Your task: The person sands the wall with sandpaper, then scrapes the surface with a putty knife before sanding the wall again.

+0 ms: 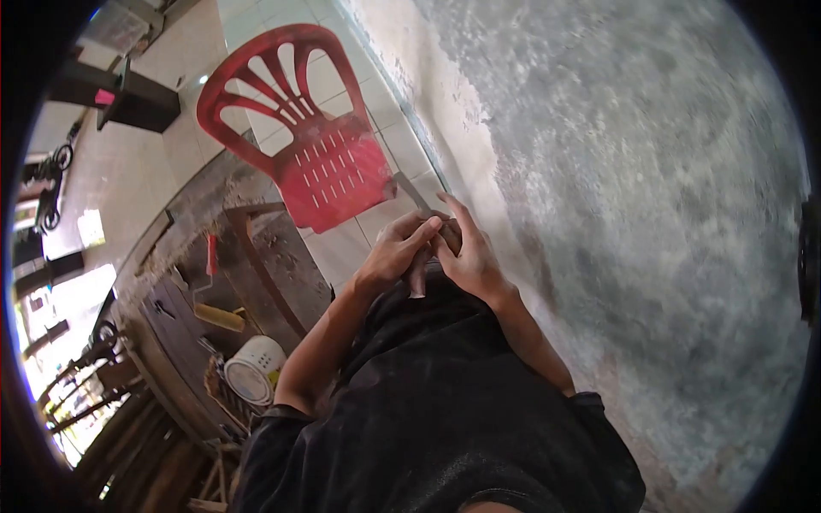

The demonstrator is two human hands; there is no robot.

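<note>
My left hand [395, 250] and my right hand [469, 256] meet in front of my chest, fingers closed together around a small scraper [416, 196]. Its thin grey blade sticks out past the fingertips toward the tiled floor. A pale stub of the tool shows below the left fingers. My right index finger lies stretched along the top. Most of the handle is hidden inside both hands. My black shirt [445, 402] fills the lower middle of the view.
A red plastic chair [321, 145] stands on the white tiles just beyond the hands. A rough grey plastered wall [650, 188] fills the right side. At left a worn wooden bench [256, 256] carries a paint roller [215, 315] and a white bucket [254, 369].
</note>
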